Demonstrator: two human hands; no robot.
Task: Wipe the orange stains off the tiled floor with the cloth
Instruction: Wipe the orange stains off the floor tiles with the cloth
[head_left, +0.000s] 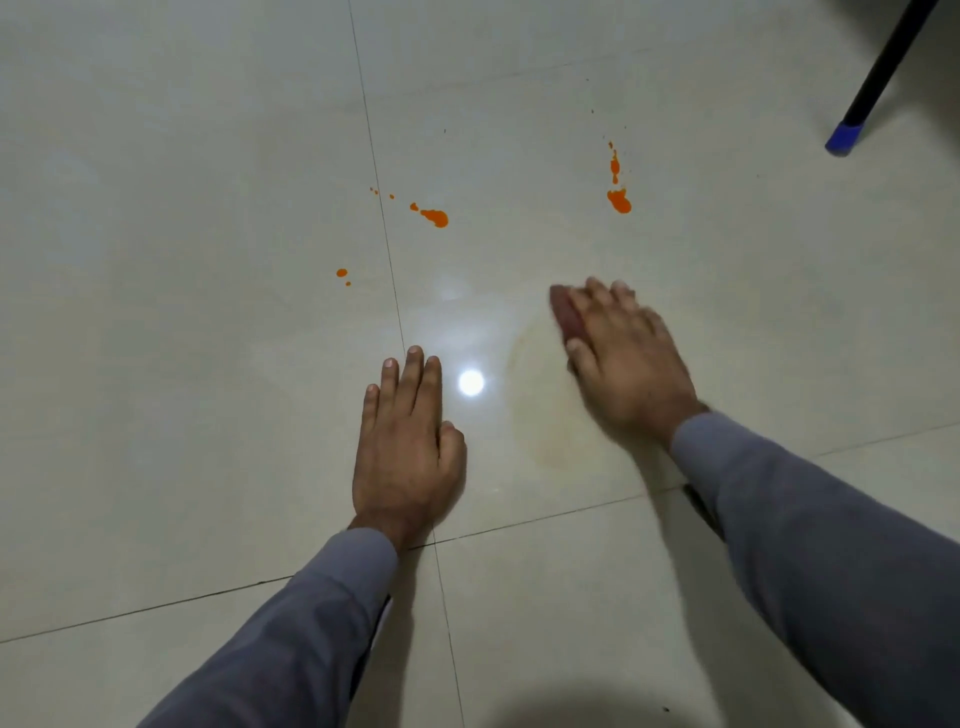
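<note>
My right hand (626, 353) presses a reddish-brown cloth (563, 310) flat on the pale tiled floor (208, 364); only the cloth's left edge shows past my fingers, and the hand is blurred. A faint orange smear (545, 415) rings the tile just left of that hand. My left hand (408, 441) lies flat on the floor, fingers spread, holding nothing. Bright orange stains sit farther away: a blob (435, 217) at centre, a streak and blob (618, 200) to the right, and small drops (342, 273) at the left.
A black chair leg with a blue foot cap (845, 137) stands at the top right. Dark grout lines (387, 249) cross the floor. A ceiling light glares off the tile (471, 383) between my hands.
</note>
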